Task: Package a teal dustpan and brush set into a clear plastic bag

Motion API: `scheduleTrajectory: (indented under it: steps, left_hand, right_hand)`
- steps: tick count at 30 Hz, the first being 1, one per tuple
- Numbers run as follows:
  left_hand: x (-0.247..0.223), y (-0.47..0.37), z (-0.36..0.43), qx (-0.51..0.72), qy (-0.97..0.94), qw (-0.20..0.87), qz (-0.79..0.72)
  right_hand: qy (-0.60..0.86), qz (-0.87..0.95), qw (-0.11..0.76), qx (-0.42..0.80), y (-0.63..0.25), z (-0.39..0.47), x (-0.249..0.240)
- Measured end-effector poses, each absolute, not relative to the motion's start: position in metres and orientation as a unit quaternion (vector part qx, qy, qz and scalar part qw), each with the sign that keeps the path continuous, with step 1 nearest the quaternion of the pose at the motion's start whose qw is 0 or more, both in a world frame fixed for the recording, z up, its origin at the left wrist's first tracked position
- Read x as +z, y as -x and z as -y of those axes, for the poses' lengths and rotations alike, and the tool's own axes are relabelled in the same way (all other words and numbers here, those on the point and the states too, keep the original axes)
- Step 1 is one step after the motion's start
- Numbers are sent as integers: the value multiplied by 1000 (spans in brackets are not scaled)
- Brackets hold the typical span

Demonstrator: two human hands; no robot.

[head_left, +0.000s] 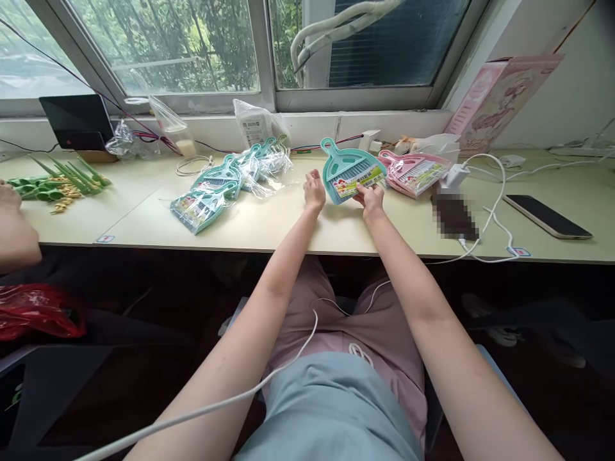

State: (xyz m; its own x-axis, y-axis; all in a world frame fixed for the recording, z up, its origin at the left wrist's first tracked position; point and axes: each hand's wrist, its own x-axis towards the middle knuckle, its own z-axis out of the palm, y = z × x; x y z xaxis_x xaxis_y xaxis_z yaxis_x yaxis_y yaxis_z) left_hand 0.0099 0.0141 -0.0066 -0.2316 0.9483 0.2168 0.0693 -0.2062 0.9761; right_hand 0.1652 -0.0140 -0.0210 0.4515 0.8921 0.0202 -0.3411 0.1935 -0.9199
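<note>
My right hand (371, 197) pinches the lower right corner of a teal dustpan set (346, 160), a small dustpan with a brush and a printed label. The set is tilted up above the table, its looped handle pointing away from me. Close beside its left edge is my left hand (314, 191), apart from it, with fingers curled; whether anything is inside them is hidden. To the left lie several teal dustpan sets (206, 200) in clear plastic wrapping. Pink dustpan sets (417, 173) rest just right of my right hand.
At right are a phone (548, 216), a white charger (454, 175) with cables, a blurred dark object (454, 215) and a pink box (504, 105). At far left, another person's arm (16, 230) is beside green plastic pieces (43, 189). A black tablet (77, 121) stands by the window.
</note>
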Motion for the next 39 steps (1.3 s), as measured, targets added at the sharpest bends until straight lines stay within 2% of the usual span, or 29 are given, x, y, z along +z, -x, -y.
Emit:
scheduleTrajectory:
  steps: [2, 4, 8, 16, 19, 24, 29, 32, 35, 39]
  left_hand:
    - [-10, 1, -16, 591, -493, 244, -590]
    - [-14, 9, -17, 534, -504, 199, -650]
    - [-26, 9, -20, 439, -586, 222, -644]
    - [-26, -19, -8, 428, -743, 291, -424]
    - [-17, -18, -6, 484, -697, 287, -445]
    - [-6, -4, -9, 478, -638, 237, -555]
    - [-10, -9, 0, 478, -729, 189, -452]
    - [-16, -17, 4, 410, -798, 225, -380]
    - [-19, -19, 1, 349, -810, 286, -374]
    - [-16, -12, -8, 387, -749, 328, -425]
  right_hand:
    - [471, 282, 726, 415, -167, 14, -21]
    - [471, 261, 738, 406, -170, 14, -22]
    - [472, 249, 741, 408, -172, 16, -22]
    - [484, 198, 773, 359, -176, 16, -20]
    - [477, 179, 781, 362, -177, 17, -19]
    - [481, 170, 784, 353, -177, 18, -18]
    - [471, 134, 803, 339, -180, 16, -18]
    - [458, 122, 817, 329, -183, 15, -19]
    - [461, 117, 816, 329, -185, 13, -21]
    - [475, 117, 809, 326, -188, 10, -25]
